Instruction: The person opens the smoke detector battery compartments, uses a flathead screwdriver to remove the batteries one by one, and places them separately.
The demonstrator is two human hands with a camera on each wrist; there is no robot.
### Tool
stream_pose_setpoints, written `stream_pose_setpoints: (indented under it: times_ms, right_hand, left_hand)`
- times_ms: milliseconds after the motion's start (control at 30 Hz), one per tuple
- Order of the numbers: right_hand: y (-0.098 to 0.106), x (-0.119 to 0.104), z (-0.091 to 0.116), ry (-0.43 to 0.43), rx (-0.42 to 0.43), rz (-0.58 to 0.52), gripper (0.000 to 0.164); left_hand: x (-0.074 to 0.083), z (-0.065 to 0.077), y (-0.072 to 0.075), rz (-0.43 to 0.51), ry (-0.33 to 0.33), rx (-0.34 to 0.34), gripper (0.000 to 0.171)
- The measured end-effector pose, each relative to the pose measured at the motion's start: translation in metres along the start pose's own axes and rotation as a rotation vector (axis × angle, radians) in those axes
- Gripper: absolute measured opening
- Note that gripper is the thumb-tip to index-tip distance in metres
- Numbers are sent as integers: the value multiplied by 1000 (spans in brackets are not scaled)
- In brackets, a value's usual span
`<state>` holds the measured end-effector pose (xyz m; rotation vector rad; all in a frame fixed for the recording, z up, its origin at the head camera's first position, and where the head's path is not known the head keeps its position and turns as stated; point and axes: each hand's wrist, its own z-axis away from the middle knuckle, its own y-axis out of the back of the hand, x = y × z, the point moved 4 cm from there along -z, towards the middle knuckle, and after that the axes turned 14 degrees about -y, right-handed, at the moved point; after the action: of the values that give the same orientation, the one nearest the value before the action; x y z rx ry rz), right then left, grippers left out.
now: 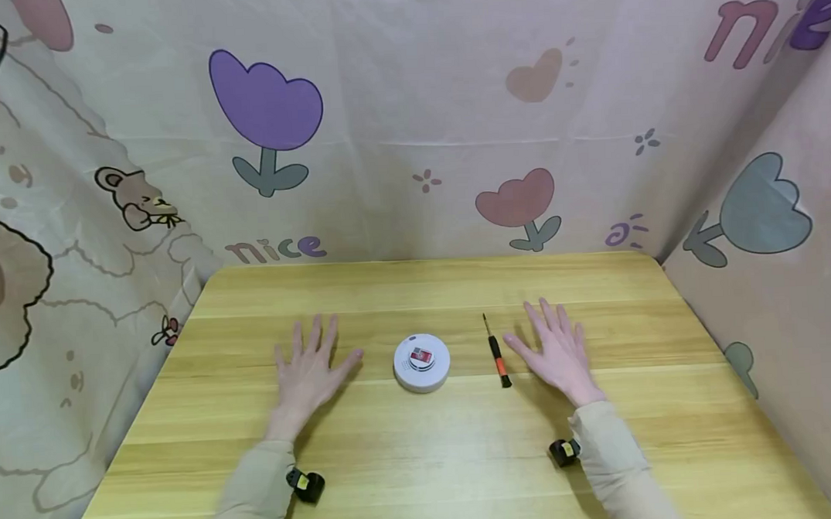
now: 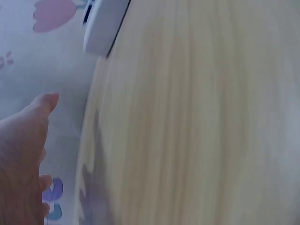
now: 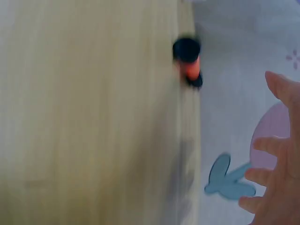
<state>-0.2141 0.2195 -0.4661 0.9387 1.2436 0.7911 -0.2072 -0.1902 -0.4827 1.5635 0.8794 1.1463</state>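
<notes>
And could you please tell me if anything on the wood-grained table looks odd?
Nothing stands out: the round white device sits flat, the slim black-and-orange screwdriver lies beside it, and no spill or damage shows.

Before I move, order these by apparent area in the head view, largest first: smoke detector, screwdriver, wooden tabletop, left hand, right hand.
1. Wooden tabletop
2. Left hand and right hand, too alike to rank
3. Smoke detector
4. Screwdriver, long but thin

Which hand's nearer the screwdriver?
Right. The right hand is spread just to the right of the screwdriver, not holding it; the left hand is well off to the left, beyond the white disc.
</notes>
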Motion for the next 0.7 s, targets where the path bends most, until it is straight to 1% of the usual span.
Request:
stream_pose_setpoints:
  times_ms: [100,200,367,500,567,700]
  right_hand:
    - [-5,-16,5,38,-10,-38,86]
    - [-11,-32,11,90,-15,-58,84]
    - [-19,-56,21,181,-32,-37,80]
    - [-25,-71,28,216,-76,-38,77]
    - [-28,-76,30,219,-98,-47,76]
    - [-35,-85,33,231,-116,-64,76]
  left_hand:
    - [14,-4,-4,27,-18,-12,90]
    - [29,-6,-7,82,-48,-16,88]
    - [49,-8,-11,155,-91,-33,89]
    - [61,-7,-13,170,-115,-49,91]
    - [65,-6,-14,186,-121,-62,93]
    - [70,-5,-16,236,-131,-94,103]
